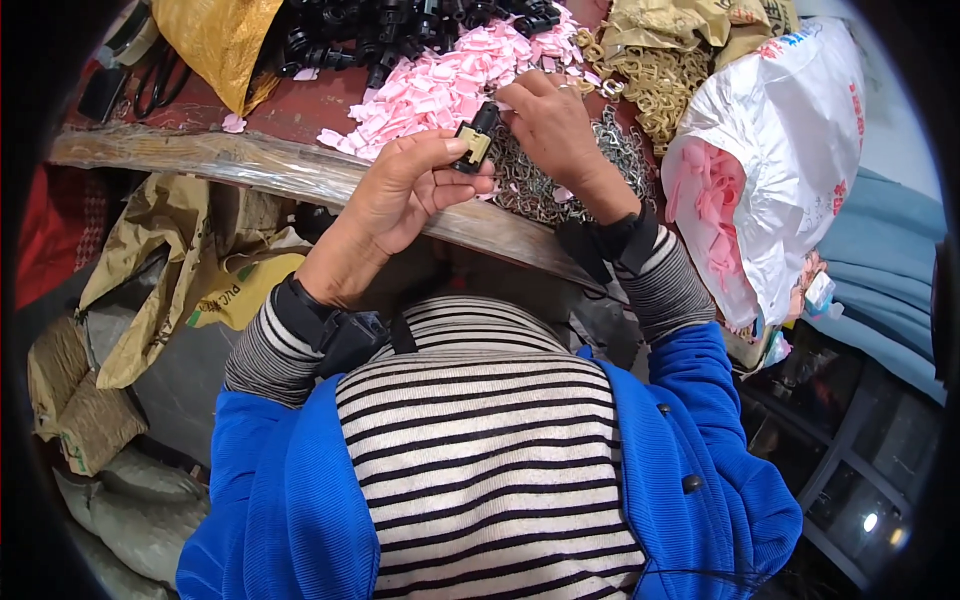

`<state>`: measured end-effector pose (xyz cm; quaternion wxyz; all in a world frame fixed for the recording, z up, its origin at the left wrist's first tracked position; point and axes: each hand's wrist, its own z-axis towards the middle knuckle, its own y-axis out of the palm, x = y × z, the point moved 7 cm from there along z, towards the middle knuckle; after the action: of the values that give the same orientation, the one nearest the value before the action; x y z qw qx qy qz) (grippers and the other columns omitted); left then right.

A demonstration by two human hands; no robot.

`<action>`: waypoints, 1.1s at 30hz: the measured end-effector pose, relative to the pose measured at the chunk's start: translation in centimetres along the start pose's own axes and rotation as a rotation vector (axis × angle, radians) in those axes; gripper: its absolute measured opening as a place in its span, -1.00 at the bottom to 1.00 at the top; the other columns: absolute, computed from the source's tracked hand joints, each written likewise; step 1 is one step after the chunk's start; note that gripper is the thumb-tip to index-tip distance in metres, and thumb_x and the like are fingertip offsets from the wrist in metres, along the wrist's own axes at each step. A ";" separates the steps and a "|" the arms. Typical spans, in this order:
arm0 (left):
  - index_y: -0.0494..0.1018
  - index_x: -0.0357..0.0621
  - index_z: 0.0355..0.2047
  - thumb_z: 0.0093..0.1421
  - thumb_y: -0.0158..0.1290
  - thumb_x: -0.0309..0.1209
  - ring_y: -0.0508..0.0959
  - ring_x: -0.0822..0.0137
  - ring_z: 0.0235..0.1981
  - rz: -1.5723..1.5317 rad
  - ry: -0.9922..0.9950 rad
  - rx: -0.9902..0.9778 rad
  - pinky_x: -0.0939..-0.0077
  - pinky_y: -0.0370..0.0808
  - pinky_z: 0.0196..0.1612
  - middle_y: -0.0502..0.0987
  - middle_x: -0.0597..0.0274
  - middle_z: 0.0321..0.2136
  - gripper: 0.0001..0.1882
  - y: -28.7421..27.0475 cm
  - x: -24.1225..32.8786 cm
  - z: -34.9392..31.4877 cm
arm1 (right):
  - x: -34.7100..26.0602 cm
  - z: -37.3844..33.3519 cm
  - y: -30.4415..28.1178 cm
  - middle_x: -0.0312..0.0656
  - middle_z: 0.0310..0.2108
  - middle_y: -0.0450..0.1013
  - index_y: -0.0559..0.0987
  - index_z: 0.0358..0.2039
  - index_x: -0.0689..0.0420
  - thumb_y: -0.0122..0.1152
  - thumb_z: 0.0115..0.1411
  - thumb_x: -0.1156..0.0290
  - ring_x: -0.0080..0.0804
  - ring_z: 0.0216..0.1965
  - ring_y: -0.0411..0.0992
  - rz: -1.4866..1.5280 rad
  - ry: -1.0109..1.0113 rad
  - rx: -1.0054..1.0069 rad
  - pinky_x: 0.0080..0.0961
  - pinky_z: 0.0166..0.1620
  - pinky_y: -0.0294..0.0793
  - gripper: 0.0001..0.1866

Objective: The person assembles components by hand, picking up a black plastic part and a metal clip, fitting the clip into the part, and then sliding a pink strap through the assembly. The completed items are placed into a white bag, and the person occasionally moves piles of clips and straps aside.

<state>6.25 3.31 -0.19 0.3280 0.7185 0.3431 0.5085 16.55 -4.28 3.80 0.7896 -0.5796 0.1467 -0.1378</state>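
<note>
My left hand (400, 185) grips a small black plastic fitting (484, 122) between thumb and fingers, tilted upward. A cream-coloured piece (473, 145) sits in the fitting's side. Close to its right, my right hand (550, 120) is bent down with curled fingers at the border of the pink pieces and the metal parts. Its fingertips are partly hidden, and anything in them does not show. Flat pink plastic pieces (425, 92) lie heaped beyond my hands. Under and beside my right hand spreads a pile of small silvery metal parts (540, 190).
Black plastic fittings (360, 30) are piled at the back, beside a yellow woven sack (215, 45). Brass-coloured loops (650, 90) lie back right. A white sack (780, 130) with pink pieces leans at the right. The table's front edge (200, 155) is wrapped in clear film.
</note>
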 end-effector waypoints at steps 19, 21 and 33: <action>0.36 -0.36 -0.29 0.03 0.02 -0.51 0.53 0.40 -0.43 0.039 0.060 0.151 0.76 0.50 -0.39 0.47 0.15 -0.40 -0.78 -0.1 -0.6 0.7 | -0.8 -3.8 -0.5 -0.47 -0.62 0.27 0.46 -0.32 0.24 0.05 0.07 0.45 -0.81 -0.56 0.17 1.212 0.593 0.082 -0.85 -0.48 0.15 -0.83; 0.36 -0.37 -0.29 0.03 0.02 -0.52 0.53 0.40 -0.43 0.035 0.064 0.152 0.76 0.50 -0.39 0.47 0.15 -0.40 -0.78 -0.2 -0.7 0.8 | -1.2 -4.0 -0.9 -0.46 -0.61 0.28 0.45 -0.31 0.25 0.05 0.08 0.45 -0.79 -0.55 0.19 1.234 0.624 0.087 -0.85 -0.46 0.17 -0.82; 0.36 -0.37 -0.28 0.05 0.00 -0.48 0.52 0.41 -0.42 0.071 0.056 0.150 0.77 0.49 -0.37 0.47 0.17 -0.40 -0.76 -0.3 -0.6 0.5 | -1.6 -4.4 -2.3 -0.37 -0.54 0.30 0.40 -0.22 0.28 -0.07 0.14 0.48 -0.73 -0.52 0.22 1.316 0.561 0.142 -0.82 -0.45 0.20 -0.79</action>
<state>6.55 2.88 -0.91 0.2453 0.7381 0.3635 0.5128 13.28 -8.19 4.81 0.6773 -0.2608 0.6538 0.2140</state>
